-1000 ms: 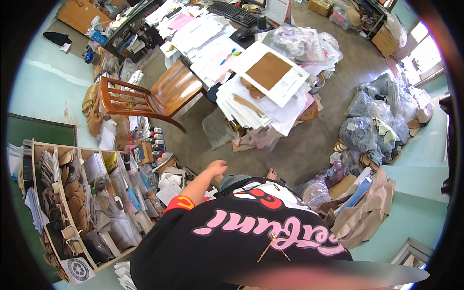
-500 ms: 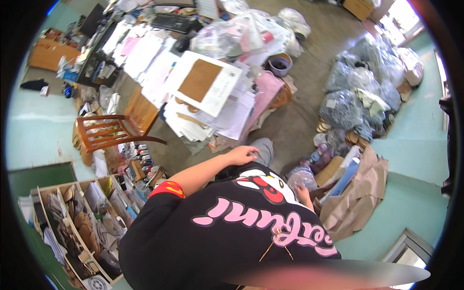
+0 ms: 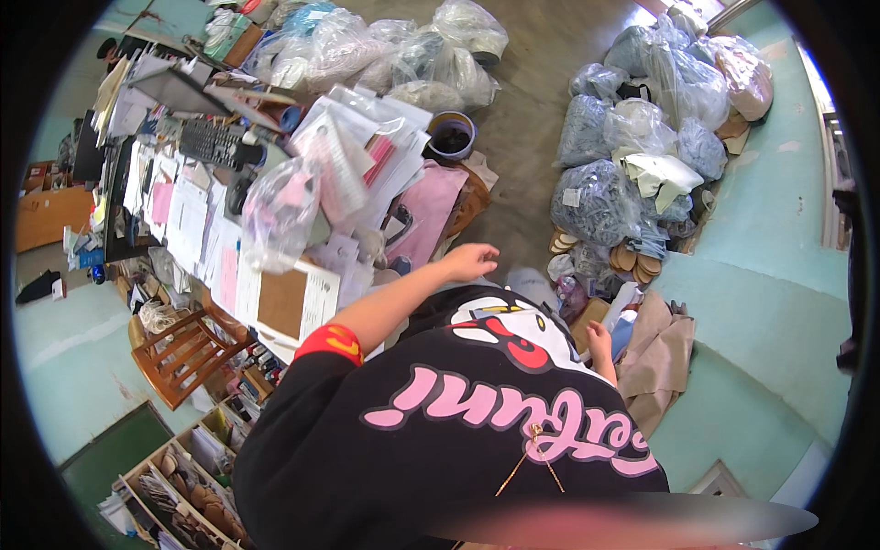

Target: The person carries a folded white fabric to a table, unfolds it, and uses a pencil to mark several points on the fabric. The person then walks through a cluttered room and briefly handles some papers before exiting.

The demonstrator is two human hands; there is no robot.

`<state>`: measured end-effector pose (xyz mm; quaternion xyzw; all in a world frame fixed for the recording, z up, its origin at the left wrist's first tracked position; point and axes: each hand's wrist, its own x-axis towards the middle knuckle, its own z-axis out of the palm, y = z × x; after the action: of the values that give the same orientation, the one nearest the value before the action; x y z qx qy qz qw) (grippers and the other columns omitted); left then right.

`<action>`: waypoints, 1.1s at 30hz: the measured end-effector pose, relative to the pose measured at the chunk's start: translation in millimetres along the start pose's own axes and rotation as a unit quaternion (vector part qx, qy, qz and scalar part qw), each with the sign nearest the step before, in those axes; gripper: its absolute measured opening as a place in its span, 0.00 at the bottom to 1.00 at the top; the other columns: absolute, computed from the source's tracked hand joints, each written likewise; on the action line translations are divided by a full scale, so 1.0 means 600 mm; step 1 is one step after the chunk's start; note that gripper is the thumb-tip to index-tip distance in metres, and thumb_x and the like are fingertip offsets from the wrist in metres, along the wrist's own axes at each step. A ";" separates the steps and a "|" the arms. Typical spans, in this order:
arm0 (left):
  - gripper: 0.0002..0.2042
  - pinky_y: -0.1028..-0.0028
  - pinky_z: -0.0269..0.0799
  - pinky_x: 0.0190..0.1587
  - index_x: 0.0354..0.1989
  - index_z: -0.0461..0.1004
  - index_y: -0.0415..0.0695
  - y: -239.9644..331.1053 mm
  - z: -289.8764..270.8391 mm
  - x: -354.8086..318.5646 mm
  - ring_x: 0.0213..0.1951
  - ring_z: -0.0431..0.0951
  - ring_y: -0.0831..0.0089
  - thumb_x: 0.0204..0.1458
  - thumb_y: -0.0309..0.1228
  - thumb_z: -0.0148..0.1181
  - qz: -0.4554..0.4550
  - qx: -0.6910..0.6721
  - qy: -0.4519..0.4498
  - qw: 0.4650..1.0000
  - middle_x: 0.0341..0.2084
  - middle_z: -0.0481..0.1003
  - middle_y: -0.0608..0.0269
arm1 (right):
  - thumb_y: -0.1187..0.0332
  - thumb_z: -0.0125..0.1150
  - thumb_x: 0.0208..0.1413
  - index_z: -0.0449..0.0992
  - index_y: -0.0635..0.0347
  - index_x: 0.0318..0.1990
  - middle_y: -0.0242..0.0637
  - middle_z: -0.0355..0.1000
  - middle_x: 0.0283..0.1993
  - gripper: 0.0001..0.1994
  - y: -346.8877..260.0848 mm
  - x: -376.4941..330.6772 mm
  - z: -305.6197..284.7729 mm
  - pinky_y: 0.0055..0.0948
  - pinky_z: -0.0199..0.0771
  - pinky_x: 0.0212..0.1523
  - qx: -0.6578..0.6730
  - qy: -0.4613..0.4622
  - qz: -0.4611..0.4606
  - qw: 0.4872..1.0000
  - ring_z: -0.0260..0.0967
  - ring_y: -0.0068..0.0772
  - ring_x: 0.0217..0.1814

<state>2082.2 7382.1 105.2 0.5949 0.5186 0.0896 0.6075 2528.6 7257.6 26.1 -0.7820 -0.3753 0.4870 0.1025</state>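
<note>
My left hand [image 3: 470, 261] hangs in front of my black shirt, its fingers loosely bent and apart with nothing in them. Just beyond it, a pink sheet of material [image 3: 429, 213] drapes at the end of the paper-covered desk. My right hand [image 3: 599, 344] is low at my right side, fingers loosely apart, and holds nothing that I can see. Nearest to it are a sheet of brown wrapping paper [image 3: 656, 359] and a blue roll-like piece [image 3: 621, 335] leaning by the wall. A white board with a brown panel [image 3: 282, 302] lies on the desk, left of my left forearm.
A bucket with dark contents [image 3: 452, 137] stands beside the desk. Stuffed clear plastic bags [image 3: 596, 206] line the right wall, and more bags [image 3: 339, 55] sit beyond the desk. A wooden chair [image 3: 188, 353] and a compartment shelf [image 3: 174, 481] are at the left. Grey floor [image 3: 527, 119] runs between.
The view has shifted and turned, and the desk and chair now appear farther left. My left hand has come away from my leg. My right hand has risen slightly from beside the clear bag.
</note>
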 end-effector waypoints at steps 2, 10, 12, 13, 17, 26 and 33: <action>0.21 0.68 0.74 0.42 0.56 0.70 0.42 0.017 -0.043 0.089 0.39 0.79 0.66 0.55 0.36 0.58 0.027 0.041 0.011 0.999 0.41 0.78 0.54 | 0.65 0.55 0.57 0.77 0.65 0.48 0.39 0.76 0.40 0.15 0.057 0.040 -0.017 0.27 0.72 0.45 -0.051 -0.005 0.015 0.999 0.72 0.29 0.42; 0.17 0.63 0.73 0.43 0.44 0.76 0.43 0.036 -0.212 0.360 0.41 0.78 0.57 0.52 0.41 0.59 -0.017 0.027 0.154 0.988 0.37 0.78 0.50 | 0.62 0.59 0.50 0.78 0.63 0.44 0.52 0.77 0.42 0.17 0.067 0.330 -0.064 0.40 0.74 0.47 -0.210 -0.085 0.020 0.974 0.76 0.47 0.45; 0.17 0.63 0.73 0.44 0.42 0.77 0.42 0.038 -0.255 0.396 0.41 0.79 0.57 0.51 0.42 0.59 -0.043 0.081 0.152 0.984 0.37 0.78 0.50 | 0.62 0.59 0.50 0.78 0.63 0.44 0.52 0.77 0.42 0.17 -0.033 0.442 -0.120 0.40 0.74 0.47 -0.250 -0.091 -0.001 0.964 0.76 0.48 0.45; 0.19 0.64 0.73 0.45 0.43 0.77 0.42 0.038 -0.277 0.408 0.43 0.79 0.58 0.50 0.44 0.60 -0.064 0.048 0.148 0.986 0.40 0.79 0.50 | 0.62 0.59 0.50 0.79 0.63 0.44 0.52 0.77 0.42 0.17 -0.095 0.503 -0.152 0.40 0.74 0.47 -0.276 -0.089 -0.018 0.957 0.76 0.48 0.45; 0.21 0.66 0.72 0.50 0.46 0.77 0.41 0.032 -0.365 0.463 0.47 0.79 0.58 0.51 0.44 0.59 -0.131 0.041 0.179 0.974 0.42 0.79 0.50 | 0.56 0.54 0.53 0.79 0.62 0.40 0.52 0.76 0.41 0.18 -0.408 0.752 -0.301 0.42 0.74 0.47 -0.253 -0.004 -0.056 0.966 0.75 0.51 0.46; 0.20 0.62 0.72 0.49 0.40 0.79 0.39 -0.019 -0.638 0.711 0.44 0.79 0.53 0.49 0.45 0.57 -0.257 0.097 0.048 0.960 0.39 0.79 0.47 | 0.64 0.61 0.51 0.77 0.63 0.47 0.46 0.77 0.45 0.18 -1.052 1.061 -0.387 0.35 0.71 0.52 -0.004 0.085 -0.247 0.965 0.75 0.41 0.49; 0.21 0.59 0.70 0.52 0.42 0.79 0.39 0.199 -1.019 1.071 0.47 0.77 0.49 0.50 0.45 0.55 -0.215 0.172 0.156 0.949 0.42 0.78 0.44 | 0.63 0.64 0.48 0.78 0.63 0.49 0.50 0.76 0.49 0.21 -0.966 1.207 -0.370 0.36 0.69 0.56 -0.105 -0.085 -0.080 0.988 0.73 0.44 0.54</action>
<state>1979.3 8266.6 16.5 0.5433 0.7303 -0.0418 0.4121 2609.0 8204.7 -53.3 -0.7113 -0.4931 0.5002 0.0263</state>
